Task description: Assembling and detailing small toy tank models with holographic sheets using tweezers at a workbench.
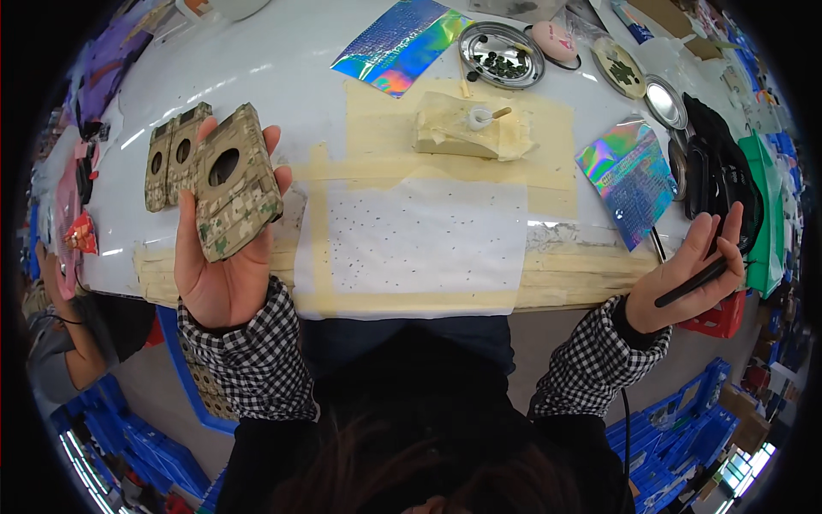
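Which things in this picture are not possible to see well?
In the head view:
Underside of camouflage case: hidden by the left hand.
One end of black tool: covered by the right hand.
Dark specks on white sheet: too small to identify.
White round thing: cut by upper edge.

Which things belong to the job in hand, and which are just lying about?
Likely the job: camouflage rectangular case in left hand; slim black pen-shaped tool in right hand.
Probably lying about: pink rounded object; two iridescent rectangular packets.
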Available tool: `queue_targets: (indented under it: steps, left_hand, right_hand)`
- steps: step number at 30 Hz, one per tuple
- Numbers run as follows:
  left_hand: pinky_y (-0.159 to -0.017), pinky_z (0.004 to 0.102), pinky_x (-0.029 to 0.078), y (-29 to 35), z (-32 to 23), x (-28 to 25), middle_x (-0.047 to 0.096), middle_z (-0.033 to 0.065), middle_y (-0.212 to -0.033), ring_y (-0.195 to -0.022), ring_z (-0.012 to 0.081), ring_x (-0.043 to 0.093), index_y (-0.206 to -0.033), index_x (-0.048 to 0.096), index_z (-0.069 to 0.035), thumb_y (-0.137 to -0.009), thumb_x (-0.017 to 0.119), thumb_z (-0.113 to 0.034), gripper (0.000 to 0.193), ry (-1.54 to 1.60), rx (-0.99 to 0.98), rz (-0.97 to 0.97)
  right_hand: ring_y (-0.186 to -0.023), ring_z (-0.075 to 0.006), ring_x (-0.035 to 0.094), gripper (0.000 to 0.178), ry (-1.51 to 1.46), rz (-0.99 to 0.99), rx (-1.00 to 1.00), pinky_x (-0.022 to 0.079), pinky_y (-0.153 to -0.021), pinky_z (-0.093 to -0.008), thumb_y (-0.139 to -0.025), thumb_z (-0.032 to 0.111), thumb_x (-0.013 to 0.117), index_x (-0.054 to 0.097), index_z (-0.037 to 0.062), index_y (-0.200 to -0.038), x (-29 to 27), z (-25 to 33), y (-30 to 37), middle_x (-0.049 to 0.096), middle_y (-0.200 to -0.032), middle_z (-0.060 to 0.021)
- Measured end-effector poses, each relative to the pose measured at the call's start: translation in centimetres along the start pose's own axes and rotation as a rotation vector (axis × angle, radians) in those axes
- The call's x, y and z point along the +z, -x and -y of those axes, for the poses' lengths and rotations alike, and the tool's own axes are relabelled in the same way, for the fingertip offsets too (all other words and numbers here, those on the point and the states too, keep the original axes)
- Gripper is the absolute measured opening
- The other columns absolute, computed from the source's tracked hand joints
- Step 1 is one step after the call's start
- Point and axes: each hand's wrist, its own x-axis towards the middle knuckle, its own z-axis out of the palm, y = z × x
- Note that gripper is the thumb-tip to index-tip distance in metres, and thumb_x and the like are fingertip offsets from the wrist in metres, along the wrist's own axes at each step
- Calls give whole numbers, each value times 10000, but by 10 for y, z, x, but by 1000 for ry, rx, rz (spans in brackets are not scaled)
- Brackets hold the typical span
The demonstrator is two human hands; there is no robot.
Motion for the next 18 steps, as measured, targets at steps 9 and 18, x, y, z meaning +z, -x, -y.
queue_targets:
  steps: [9, 18]
  left_hand:
    - [-1064, 495, 379, 6, 5, 13, 208, 256, -1479, -1372, 363, 266, -1466, 71, -12, -1006, 290, -267, 569, -43, 4, -25]
    - [-993, 467, 433, 11, 29, 30, 355, 262, -1394, -1174, 382, 515, -1462, 140, -27, -994, 329, -320, 584, -74, -98, -124]
  right_hand:
    - [-897, -218, 574, 271, -41, 89, 96, 460, -875, -361, -1006, 241, 416, 502, -8, -944, -8, 13, 6, 591, -993, -153]
    - [-904, -261, 589, 119, 28, 567, -251, 455, -842, -347, -883, 55, 580, 642, -13, -957, 21, 66, -6, 647, -892, -135]
